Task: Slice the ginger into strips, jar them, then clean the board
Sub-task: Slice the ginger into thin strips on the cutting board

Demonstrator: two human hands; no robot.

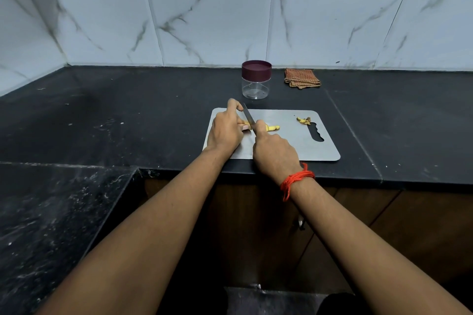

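A steel cutting board [286, 146] lies on the black counter. On its left part lies a peeled yellow ginger piece [272, 127]. My left hand [225, 130] presses down on the ginger's left end. My right hand [273, 151], with a red thread at the wrist, is shut on a knife [247, 116] whose blade angles across the ginger between both hands. A small heap of ginger peel [304, 120] sits near the board's handle slot. An empty clear jar [256, 79] with a maroon lid on it stands behind the board.
A folded brown checked cloth [302, 78] lies at the back, right of the jar. The black counter [128, 115] meets a tiled wall behind and turns a corner on the left. Cabinet doors sit below the counter's front edge.
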